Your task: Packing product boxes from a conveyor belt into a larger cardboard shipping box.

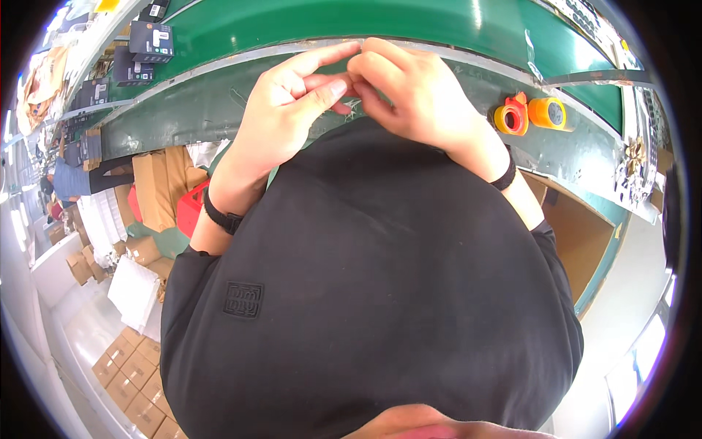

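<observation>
My left hand (285, 106) and my right hand (409, 88) meet above the near edge of the green workbench (175, 124), in front of my black shirt. On the left hand the index finger stretches toward the right one, while the thumb presses near the other fingers. The right hand's fingers are curled in a pinch and touch the left fingertips. Anything between them is hidden or too small to make out. Right of my right hand, an orange-red tape dispenser (521, 113) and a roll of yellow tape (547, 113) sit on the bench.
A green conveyor belt (351, 20) runs beyond the bench's metal rail. Dark printed boxes (151, 42) stand at the far left. Below them are a red crate (191, 207), brown cardboard (162, 186) and stacked cartons (135, 369). An open cardboard box (574, 234) sits at my right.
</observation>
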